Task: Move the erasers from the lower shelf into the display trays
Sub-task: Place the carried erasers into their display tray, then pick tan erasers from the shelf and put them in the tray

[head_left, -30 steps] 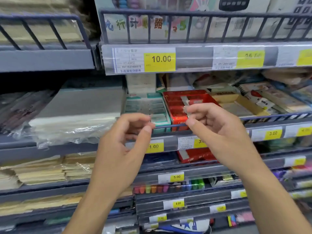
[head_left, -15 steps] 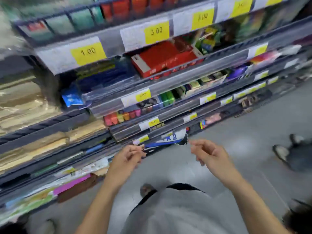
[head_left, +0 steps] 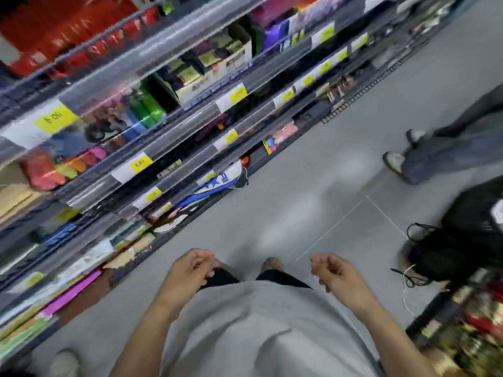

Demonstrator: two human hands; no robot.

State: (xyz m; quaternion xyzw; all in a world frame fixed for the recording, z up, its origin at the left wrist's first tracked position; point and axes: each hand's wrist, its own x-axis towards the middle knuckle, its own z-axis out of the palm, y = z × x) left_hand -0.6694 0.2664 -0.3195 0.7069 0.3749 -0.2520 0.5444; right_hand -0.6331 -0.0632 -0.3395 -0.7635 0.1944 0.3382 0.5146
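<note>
The view is tilted down and blurred by motion. My left hand [head_left: 192, 273] hangs in front of my grey shirt with fingers loosely curled and nothing visible in it. My right hand [head_left: 333, 274] is level with it, a shirt's width to the right, also loosely curled and apparently empty. Both are well away from the shelves. The red display tray [head_left: 54, 31] shows only as a red blur at the top left. Lower shelves [head_left: 174, 156] with yellow price tags run diagonally on the left; I cannot pick out any erasers.
Grey tiled floor [head_left: 313, 202] fills the middle. Another person's legs and shoes [head_left: 416, 156] stand at the right. A black bag with cords [head_left: 460, 240] lies on the floor at right, beside a rack of goods [head_left: 468, 336]. A blue-white bag [head_left: 217, 183] sticks out of a low shelf.
The view has swung from the upper trays down to the floor. Both hands dropped from the red tray to waist height and moved apart.
</note>
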